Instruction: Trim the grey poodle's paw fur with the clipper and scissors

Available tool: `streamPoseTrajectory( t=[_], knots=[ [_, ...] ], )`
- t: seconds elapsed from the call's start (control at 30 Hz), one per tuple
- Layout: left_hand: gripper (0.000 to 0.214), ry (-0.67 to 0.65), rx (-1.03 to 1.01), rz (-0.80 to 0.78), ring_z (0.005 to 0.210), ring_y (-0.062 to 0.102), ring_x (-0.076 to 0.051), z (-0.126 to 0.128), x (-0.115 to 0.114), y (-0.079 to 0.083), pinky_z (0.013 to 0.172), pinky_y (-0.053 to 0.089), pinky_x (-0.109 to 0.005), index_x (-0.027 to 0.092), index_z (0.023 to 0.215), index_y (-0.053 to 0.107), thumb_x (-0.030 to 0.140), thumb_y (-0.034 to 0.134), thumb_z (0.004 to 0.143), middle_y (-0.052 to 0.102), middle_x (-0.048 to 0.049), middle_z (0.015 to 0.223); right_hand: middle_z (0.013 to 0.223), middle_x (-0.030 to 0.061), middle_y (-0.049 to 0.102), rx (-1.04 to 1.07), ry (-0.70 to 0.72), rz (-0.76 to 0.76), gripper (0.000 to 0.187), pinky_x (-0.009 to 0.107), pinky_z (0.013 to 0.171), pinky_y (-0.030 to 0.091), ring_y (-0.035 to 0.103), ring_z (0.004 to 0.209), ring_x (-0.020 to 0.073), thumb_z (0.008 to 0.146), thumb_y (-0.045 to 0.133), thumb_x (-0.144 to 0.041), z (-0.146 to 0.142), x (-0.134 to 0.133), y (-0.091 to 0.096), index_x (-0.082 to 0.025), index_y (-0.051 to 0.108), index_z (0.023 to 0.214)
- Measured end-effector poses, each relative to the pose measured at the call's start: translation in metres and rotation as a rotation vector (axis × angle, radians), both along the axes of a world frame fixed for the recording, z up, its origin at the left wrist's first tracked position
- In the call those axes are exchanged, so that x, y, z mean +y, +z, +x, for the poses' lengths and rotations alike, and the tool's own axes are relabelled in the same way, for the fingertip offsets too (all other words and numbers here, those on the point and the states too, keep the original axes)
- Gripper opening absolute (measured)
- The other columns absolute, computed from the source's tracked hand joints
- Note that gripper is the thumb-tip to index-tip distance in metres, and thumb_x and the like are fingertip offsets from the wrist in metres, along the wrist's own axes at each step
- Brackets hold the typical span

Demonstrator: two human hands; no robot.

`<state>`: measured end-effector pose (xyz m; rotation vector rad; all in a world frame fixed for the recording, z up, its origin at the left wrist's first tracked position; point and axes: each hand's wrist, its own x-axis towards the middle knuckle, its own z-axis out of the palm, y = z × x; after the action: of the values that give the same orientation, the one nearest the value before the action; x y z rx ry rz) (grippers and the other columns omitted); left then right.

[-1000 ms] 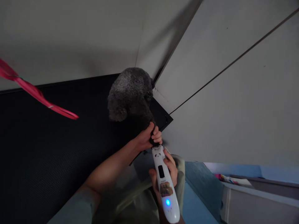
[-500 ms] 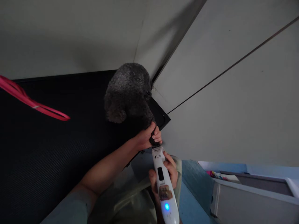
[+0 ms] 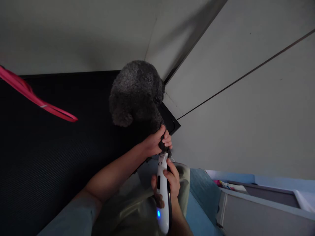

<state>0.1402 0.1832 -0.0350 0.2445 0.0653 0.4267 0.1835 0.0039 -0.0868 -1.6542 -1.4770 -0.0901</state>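
A curly dark grey dog (image 3: 137, 90) is on the black mat-topped table (image 3: 49, 157), near its corner. My left hand (image 3: 158, 141) is closed around one of the dog's legs, whose paw end pokes out below my fingers. In my right hand (image 3: 173, 180) is a white hair clipper (image 3: 162, 193) with a panda face, a dark switch and a lit blue light. Its head end meets the fur of the paw just under my left hand. The blade itself is hidden from view.
A pink loop leash (image 3: 44, 105) hangs over the table at left. Pale walls (image 3: 233, 124) stand behind and to the right of the dog. At the lower right is a grey-white bin or cabinet (image 3: 258, 213) beside a blue floor (image 3: 199, 216).
The clipper has turned in my right hand, showing more of its side, and its rear end has swung left. My left hand keeps its hold on the leg. The view has shifted slightly.
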Motion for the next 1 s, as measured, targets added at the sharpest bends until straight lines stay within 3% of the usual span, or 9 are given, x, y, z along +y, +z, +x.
streamPoseTrajectory(
  t=[0.3, 0.43, 0.6, 0.77, 0.9, 1.0],
  knots=[
    [0.049, -0.035, 0.013, 0.024, 0.044, 0.035, -0.008, 0.000, 0.001, -0.001, 0.057, 0.043, -0.024, 0.016, 0.056, 0.039, 0.055, 0.041, 0.086, 0.032, 0.0065, 0.045, 0.133, 0.0089, 0.050, -0.126, -0.009, 0.141, 0.048, 0.045, 0.082, 0.056, 0.057, 0.114, 0.0294, 0.068, 0.067, -0.015, 0.000, 0.015, 0.013, -0.025, 0.049, 0.111],
    [0.048, -0.047, 0.003, 0.052, 0.045, 0.036, -0.008, 0.001, 0.002, -0.005, 0.059, 0.044, -0.025, 0.016, 0.056, 0.040, 0.053, 0.044, 0.086, 0.032, 0.0066, 0.047, 0.123, 0.0127, 0.057, 0.106, 0.043, 0.126, 0.038, 0.047, 0.087, 0.052, 0.058, 0.112, 0.0284, 0.075, 0.065, -0.025, 0.000, 0.013, 0.030, -0.021, 0.047, 0.109],
    [0.046, -0.020, -0.030, 0.081, 0.046, 0.037, -0.008, 0.002, -0.001, -0.011, 0.061, 0.045, -0.025, 0.016, 0.056, 0.041, 0.051, 0.046, 0.086, 0.034, 0.0061, 0.048, 0.119, 0.0141, 0.057, 0.222, -0.092, 0.175, 0.042, 0.049, 0.092, 0.047, 0.056, 0.114, 0.0284, 0.076, 0.068, -0.030, -0.007, 0.013, 0.044, -0.020, 0.047, 0.110],
    [0.046, -0.031, -0.034, 0.115, 0.046, 0.037, -0.008, 0.003, -0.003, -0.013, 0.062, 0.044, -0.025, 0.017, 0.055, 0.041, 0.051, 0.047, 0.086, 0.034, 0.0060, 0.048, 0.115, 0.0118, 0.059, 0.199, -0.106, 0.191, 0.039, 0.046, 0.090, 0.047, 0.058, 0.109, 0.0261, 0.073, 0.070, -0.027, -0.009, 0.017, 0.047, -0.021, 0.048, 0.105],
    [0.046, 0.006, -0.018, 0.137, 0.047, 0.037, -0.008, 0.004, -0.003, -0.013, 0.063, 0.044, -0.024, 0.016, 0.055, 0.042, 0.049, 0.048, 0.087, 0.034, 0.0058, 0.048, 0.120, 0.0138, 0.056, 0.367, -0.097, 0.115, 0.037, 0.045, 0.089, 0.048, 0.055, 0.115, 0.0264, 0.077, 0.066, -0.030, -0.004, 0.018, 0.045, -0.021, 0.046, 0.106],
    [0.047, -0.001, -0.008, 0.137, 0.047, 0.037, -0.008, 0.004, -0.002, -0.013, 0.064, 0.045, -0.025, 0.016, 0.054, 0.041, 0.049, 0.046, 0.087, 0.034, 0.0056, 0.048, 0.119, 0.0133, 0.056, 0.421, -0.093, 0.166, 0.035, 0.046, 0.090, 0.047, 0.056, 0.114, 0.0257, 0.077, 0.065, -0.029, -0.001, 0.020, 0.043, -0.021, 0.045, 0.105]
  ],
)
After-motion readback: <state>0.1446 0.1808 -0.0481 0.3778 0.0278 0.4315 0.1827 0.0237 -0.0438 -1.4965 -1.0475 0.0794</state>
